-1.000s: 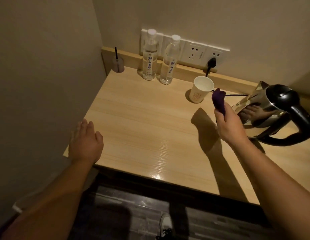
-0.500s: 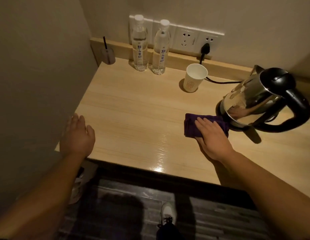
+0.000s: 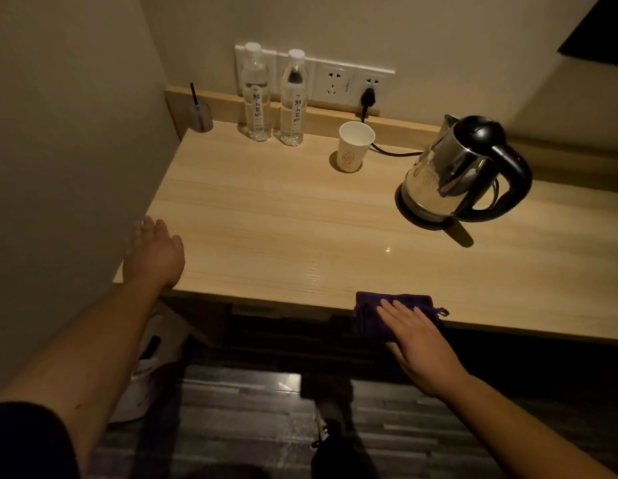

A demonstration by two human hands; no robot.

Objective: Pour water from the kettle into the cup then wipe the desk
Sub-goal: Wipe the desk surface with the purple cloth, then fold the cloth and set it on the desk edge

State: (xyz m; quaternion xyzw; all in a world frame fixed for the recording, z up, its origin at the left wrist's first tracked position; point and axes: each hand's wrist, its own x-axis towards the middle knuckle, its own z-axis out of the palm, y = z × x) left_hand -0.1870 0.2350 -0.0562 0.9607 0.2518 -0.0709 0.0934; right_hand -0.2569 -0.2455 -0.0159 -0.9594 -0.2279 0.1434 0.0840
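Fingers (image 3: 401, 314) of the right hand (image 3: 421, 344) lie flat and extended, pressing the purple cloth (image 3: 376, 311) onto the counter (image 3: 300, 229) at its near edge, part of the cloth overhanging. Half a second ago the cloth was beside the kettle base; it has since been drawn back to the front edge, indicating one wipe stroke completed. Left hand (image 3: 154, 255) rests open on the near left corner, holding nothing. Farther back, the kettle (image 3: 452, 171) stands on its base. Beyond it, the cup (image 3: 354, 146) stands upright near the back ledge; its contents cannot be determined.
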